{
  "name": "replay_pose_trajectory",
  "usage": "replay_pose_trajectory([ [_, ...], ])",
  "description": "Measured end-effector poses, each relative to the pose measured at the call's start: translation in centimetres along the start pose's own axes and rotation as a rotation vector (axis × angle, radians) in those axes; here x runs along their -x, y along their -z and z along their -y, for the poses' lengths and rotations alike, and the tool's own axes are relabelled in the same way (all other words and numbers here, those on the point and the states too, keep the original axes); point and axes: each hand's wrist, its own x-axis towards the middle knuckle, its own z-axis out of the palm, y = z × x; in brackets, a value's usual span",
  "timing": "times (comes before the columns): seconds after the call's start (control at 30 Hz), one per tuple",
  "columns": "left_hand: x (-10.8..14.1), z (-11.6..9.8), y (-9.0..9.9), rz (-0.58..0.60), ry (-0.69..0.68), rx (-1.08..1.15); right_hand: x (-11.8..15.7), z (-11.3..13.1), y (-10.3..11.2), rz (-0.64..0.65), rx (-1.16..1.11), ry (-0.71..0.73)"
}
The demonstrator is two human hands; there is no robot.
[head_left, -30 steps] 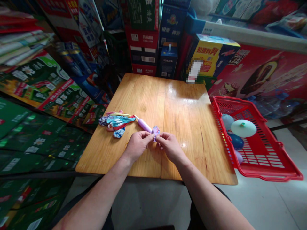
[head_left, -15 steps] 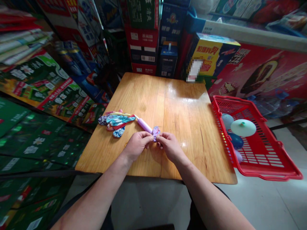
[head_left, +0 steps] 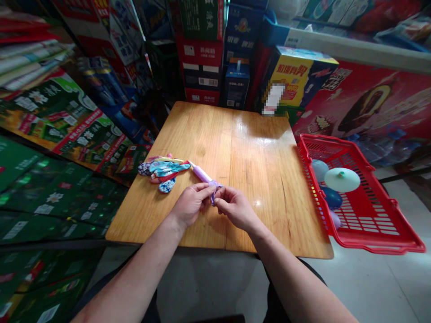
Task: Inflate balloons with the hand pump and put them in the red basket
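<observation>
Between both hands, near the table's middle, is a small limp purple balloon (head_left: 213,197). My left hand (head_left: 191,204) pinches it from the left, fingertips closed. From the right, my right hand (head_left: 235,207) grips it between thumb and fingers, partly hiding it. Just beyond my left fingertips lies a purple balloon pump (head_left: 201,174) with a white nozzle pointing up and left. Past that nozzle, a pile of uninflated balloons (head_left: 164,172) in blue, red, yellow and patterned colours rests on the wooden table (head_left: 259,157).
To the table's right stands a red plastic basket (head_left: 377,206) holding several inflated balloons (head_left: 341,179). Green cartons (head_left: 57,197) are stacked on the left. Red and blue boxes (head_left: 202,54) line the back, with a yellow and blue box (head_left: 296,76) at the far right corner.
The purple balloon has shifted slightly left and is now stretched and bent between my fingers. My right hand has moved a little left and its fingers have curled in more.
</observation>
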Motion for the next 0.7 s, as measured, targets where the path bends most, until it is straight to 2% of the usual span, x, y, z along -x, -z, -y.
replay_pose_trajectory([
  [0.2,-0.3,0.1,1.2,-0.032,0.127,0.372,-0.3,-0.2,0.2,-0.045,0.030,-0.004],
  [0.33,-0.7,0.1,1.8,-0.101,0.100,0.448,-0.4,0.1,0.1,-0.034,0.079,-0.037],
  [0.47,-0.5,-0.1,1.7,-0.152,0.089,0.381,-0.6,0.0,-0.3,-0.060,0.057,-0.096],
  [0.6,0.6,0.5,1.3,-0.074,0.178,0.144,-0.9,-0.2,-0.6,-0.069,0.000,-0.084],
  [0.7,1.3,1.0,1.2,-0.030,0.181,0.040,-1.1,-0.4,-0.8,-0.054,-0.005,-0.055],
])
